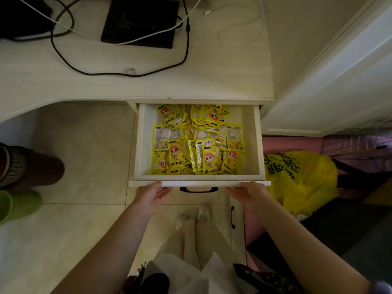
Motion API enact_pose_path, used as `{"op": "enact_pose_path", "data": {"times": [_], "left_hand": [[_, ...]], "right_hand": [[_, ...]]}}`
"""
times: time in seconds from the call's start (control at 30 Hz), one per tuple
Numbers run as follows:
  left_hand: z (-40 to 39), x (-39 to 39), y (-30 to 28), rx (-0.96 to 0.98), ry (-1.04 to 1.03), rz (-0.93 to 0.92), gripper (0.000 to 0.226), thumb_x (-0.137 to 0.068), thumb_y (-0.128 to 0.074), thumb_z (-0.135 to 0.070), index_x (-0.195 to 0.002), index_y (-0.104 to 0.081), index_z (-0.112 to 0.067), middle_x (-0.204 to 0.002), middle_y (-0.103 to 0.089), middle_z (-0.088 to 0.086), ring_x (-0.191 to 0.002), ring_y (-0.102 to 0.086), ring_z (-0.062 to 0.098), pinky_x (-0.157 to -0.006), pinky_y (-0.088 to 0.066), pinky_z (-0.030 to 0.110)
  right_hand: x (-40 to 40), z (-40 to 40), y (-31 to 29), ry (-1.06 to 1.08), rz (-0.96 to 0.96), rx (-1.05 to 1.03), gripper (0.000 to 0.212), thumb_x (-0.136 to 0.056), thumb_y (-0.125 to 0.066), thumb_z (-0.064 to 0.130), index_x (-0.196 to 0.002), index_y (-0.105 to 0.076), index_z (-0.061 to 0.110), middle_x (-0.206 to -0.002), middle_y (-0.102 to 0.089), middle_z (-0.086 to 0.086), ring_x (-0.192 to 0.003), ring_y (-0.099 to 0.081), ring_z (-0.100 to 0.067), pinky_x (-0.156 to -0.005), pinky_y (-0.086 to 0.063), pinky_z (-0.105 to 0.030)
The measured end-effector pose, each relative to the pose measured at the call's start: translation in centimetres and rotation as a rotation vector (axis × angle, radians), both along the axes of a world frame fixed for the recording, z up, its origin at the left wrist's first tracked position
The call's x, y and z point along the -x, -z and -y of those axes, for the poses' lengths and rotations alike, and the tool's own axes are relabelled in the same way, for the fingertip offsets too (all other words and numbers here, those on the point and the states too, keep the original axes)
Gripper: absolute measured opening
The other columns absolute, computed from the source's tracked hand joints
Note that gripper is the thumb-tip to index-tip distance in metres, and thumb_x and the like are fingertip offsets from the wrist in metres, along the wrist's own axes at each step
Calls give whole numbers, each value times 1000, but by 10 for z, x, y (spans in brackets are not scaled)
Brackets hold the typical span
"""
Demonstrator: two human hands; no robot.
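Note:
A white desk drawer (262, 145) stands pulled out below the desk edge. Inside lie several yellow sachets (197, 143) printed with a red-haired cartoon figure, piled across the drawer's floor. My left hand (151, 195) touches the front panel of the drawer at its left end, fingers fairly straight. My right hand (247, 193) touches the same panel at its right end, fingers likewise extended. A black handle (199, 189) sits on the front panel between my two hands.
A pale desk top (148, 81) carries a black flat device (140, 22) and black and white cables. A yellow plastic bag (301, 181) lies on the floor at right. Another person's leg and green shoe (19, 205) stand at left. A second drawer handle (232, 217) shows below.

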State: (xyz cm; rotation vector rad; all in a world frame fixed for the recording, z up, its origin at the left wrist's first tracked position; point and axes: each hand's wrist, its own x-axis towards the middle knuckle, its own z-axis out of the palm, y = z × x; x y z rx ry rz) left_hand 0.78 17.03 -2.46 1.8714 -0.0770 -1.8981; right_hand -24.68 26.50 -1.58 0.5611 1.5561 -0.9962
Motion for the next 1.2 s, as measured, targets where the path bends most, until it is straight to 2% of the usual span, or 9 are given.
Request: {"op": "enact_pose_path", "data": {"times": [0.07,0.27,0.5,0.6,0.7,0.8,0.9,1.07,1.2], "left_hand": [[9,5,-1,33,3,7,37,-94,-48,7,-131,-42,9,-98,-59,27,-118,-53,44,-91,-47,50],[45,19,2,59,5,12,38,-94,-49,7,-131,-42,10,-117,-55,31,-114,-55,43,-88,-47,45],[90,29,8,88,40,-2,37,-92,-52,7,-128,-46,9,-104,-61,25,-102,-61,37,-89,-49,41],[114,36,8,104,72,-19,38,-93,-54,4,-130,-46,8,-105,-62,23,-100,-63,34,-85,-52,39],[140,44,9,132,87,-26,39,-93,-54,1,-131,-46,7,-108,-63,24,-95,-65,31,-73,-60,34],[164,51,10,150,83,-43,37,-93,-54,3,-129,-46,8,-111,-61,26,-94,-65,31,-71,-60,33],[182,58,12,169,104,-62,31,-92,-54,6,-123,-51,4,-112,-63,24,-95,-66,30,-75,-59,34],[206,62,21,162,152,-11,27,-92,-55,4,-119,-55,10,-106,-64,20,-86,-67,23,-74,-58,27],[218,65,24,153,160,-21,36,-90,-58,5,-125,-51,12,-114,-63,21,-89,-68,24,-72,-59,26]], "right_hand": [[3,11,-2,5,-13,7,22,-96,-42,-5,-119,-43,-5,-109,-60,-28,-82,-64,-35,-60,-58,-44],[16,48,-1,-5,-57,-8,14,-94,-42,-10,-107,-43,-3,-90,-60,-24,-85,-64,-37,-81,-54,-48],[32,90,7,18,-82,-9,25,-94,-47,-6,-119,-46,-3,-111,-63,-29,-86,-67,-38,-70,-57,-46],[39,111,6,-7,-114,7,26,-93,-46,-5,-119,-48,0,-112,-64,-27,-94,-68,-37,-75,-57,-46],[47,133,8,4,-98,34,28,-95,-46,-3,-122,-47,-1,-112,-64,-26,-84,-67,-34,-80,-56,-47],[56,157,8,31,-80,51,20,-96,-46,-1,-116,-47,-1,-107,-63,-24,-79,-66,-32,-83,-53,-46],[64,177,10,35,-93,72,4,-97,-46,0,-99,-49,-1,-98,-65,-21,-78,-66,-30,-87,-52,-45],[75,199,21,19,-91,103,9,-94,-50,-1,-88,-57,-1,-61,-71,-11,-59,-72,-23,-72,-55,-38],[81,209,22,2,-93,120,17,-94,-44,-8,-84,-56,-1,-62,-71,-10,-70,-69,-22,-72,-54,-36]]}}
